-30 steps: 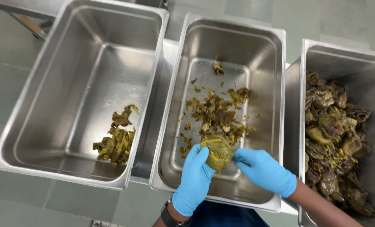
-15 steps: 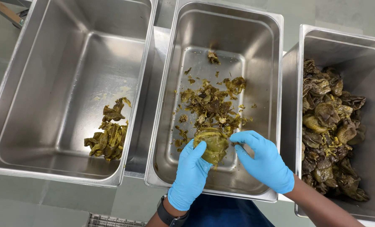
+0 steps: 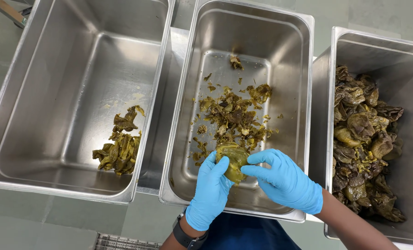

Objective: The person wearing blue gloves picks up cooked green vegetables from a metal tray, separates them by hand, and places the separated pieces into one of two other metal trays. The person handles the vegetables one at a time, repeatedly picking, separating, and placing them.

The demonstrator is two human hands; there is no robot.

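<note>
- Two hands in blue disposable gloves work over the middle stainless-steel pan (image 3: 303, 115) — the left hand (image 3: 211, 190) and the right hand (image 3: 285, 180) both grasp one soft, olive-green roasted pepper (image 3: 234, 159), fingers pinched on either side of it.
- The pepper hangs just above the pan's near end, beside a scatter of dark skin and seed scraps (image 3: 232, 115) on the pan floor.
- Compared with half a second ago, the hands sit slightly lower and closer together on the pepper; the scraps lie as before.
- In the left-hand steel pan (image 3: 40, 92), a small heap of peeled green pepper strips (image 3: 118, 148) is unchanged.
- The right-hand steel pan (image 3: 400, 60) holds a pile of brownish whole roasted peppers (image 3: 363, 139) — untouched.
- A dark wristwatch (image 3: 185, 236) shows on the left wrist.
</note>
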